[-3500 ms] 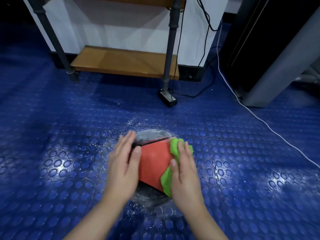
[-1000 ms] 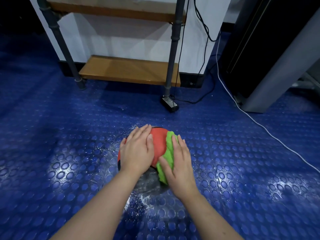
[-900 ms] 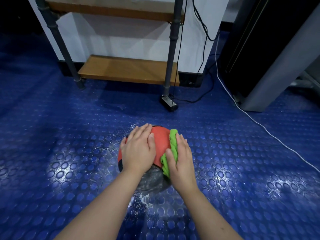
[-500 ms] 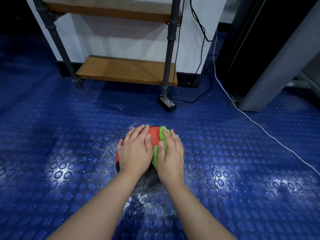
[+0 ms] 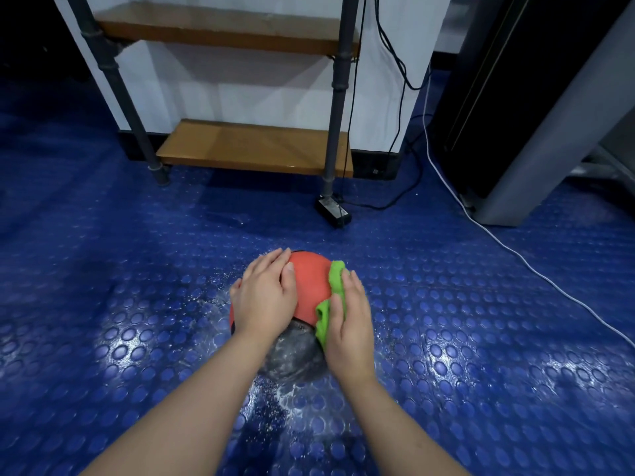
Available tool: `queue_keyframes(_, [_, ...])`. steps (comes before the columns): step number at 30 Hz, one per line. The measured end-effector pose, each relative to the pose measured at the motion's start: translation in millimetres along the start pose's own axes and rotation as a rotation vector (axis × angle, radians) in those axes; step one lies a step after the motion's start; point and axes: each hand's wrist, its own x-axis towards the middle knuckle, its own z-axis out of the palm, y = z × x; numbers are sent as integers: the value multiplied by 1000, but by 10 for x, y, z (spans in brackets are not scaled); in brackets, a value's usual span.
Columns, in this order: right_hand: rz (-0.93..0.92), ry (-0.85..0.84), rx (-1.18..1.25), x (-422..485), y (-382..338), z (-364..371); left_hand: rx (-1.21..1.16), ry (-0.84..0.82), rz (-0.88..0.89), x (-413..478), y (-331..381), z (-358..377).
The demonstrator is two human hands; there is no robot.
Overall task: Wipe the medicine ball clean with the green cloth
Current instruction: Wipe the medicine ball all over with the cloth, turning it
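Observation:
A red and black medicine ball (image 5: 309,286) rests on the blue studded floor (image 5: 103,304); its near black part is dusty white. My left hand (image 5: 266,297) lies flat on the ball's left side, fingers together, steadying it. My right hand (image 5: 348,321) presses the green cloth (image 5: 331,304) against the ball's right side. The cloth shows as a crumpled strip along the inner edge of that hand; the remainder is hidden under my palm.
White powder is scattered on the floor around the ball. A metal rack with wooden shelves (image 5: 254,146) stands behind. A black adapter (image 5: 333,211) and cables lie near its right leg. A white cable (image 5: 515,255) crosses the floor right; a dark cabinet (image 5: 532,97) stands beyond.
My right hand slid the cloth from the ball's top back down its right side. Over the longer span the ball turned, with more red facing up. My left hand stayed on it.

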Motion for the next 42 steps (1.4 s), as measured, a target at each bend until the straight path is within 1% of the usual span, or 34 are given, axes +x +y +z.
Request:
queue_keyframes(3, [368,65,94,218,103,-77,17,11,-17,-25,53,39])
queue_keyframes(4, [420,80,92,230,104,-70,18,17,-16,-28,67,47])
queue_keyframes(5, [407,92,80,198,75,-47,20,20,-14,-26,72,45])
queue_keyframes(6, [343,96,67,126,34,-9,20,22,-13,-21,66,40])
queue_keyframes(9, [57,50,-48,-171,-119,91,-9,33,-7,-4,8,0])
queue_keyframes(10, [4,45,-81,-198,-114,108,-29,40,-3,-7,-12,-19])
queue_keyframes(11, [-9,44,-89,-174,-105,111,-50,48,-1,-18,-32,-35])
queue_keyframes(13, [38,55,-41,-100,-65,111,-94,73,-11,-44,-65,-61])
queue_keyframes(17, [263,87,113,54,-88,72,-147,116,-82,-55,-101,-63])
queue_keyframes(19, [333,96,116,111,-114,57,-149,126,-104,-65,-99,-54])
queue_keyframes(22, [487,86,113,218,-73,27,-146,141,-105,-85,-110,-40])
queue_keyframes(24, [531,87,100,226,-87,52,-136,143,-103,-92,-127,-32])
queue_keyframes(25, [501,102,81,196,-131,87,-131,140,-105,-90,-133,-31])
queue_keyframes(26, [432,117,59,146,-187,138,-128,137,-107,-84,-136,-30])
queue_keyframes(29, [152,95,-27,-82,-353,290,-134,134,-106,-60,-145,-44])
queue_keyframes(33, [-163,-37,-160,-266,-186,246,-166,129,-97,-58,-250,-85])
queue_keyframes(36, [-378,-118,-201,-370,-26,179,-213,121,-90,-44,-355,-123])
queue_keyframes(38, [-443,-141,-201,-408,24,150,-229,104,-93,-8,-389,-128])
queue_keyframes(42, [-505,-187,-221,-473,191,5,-230,90,-77,5,-368,-119])
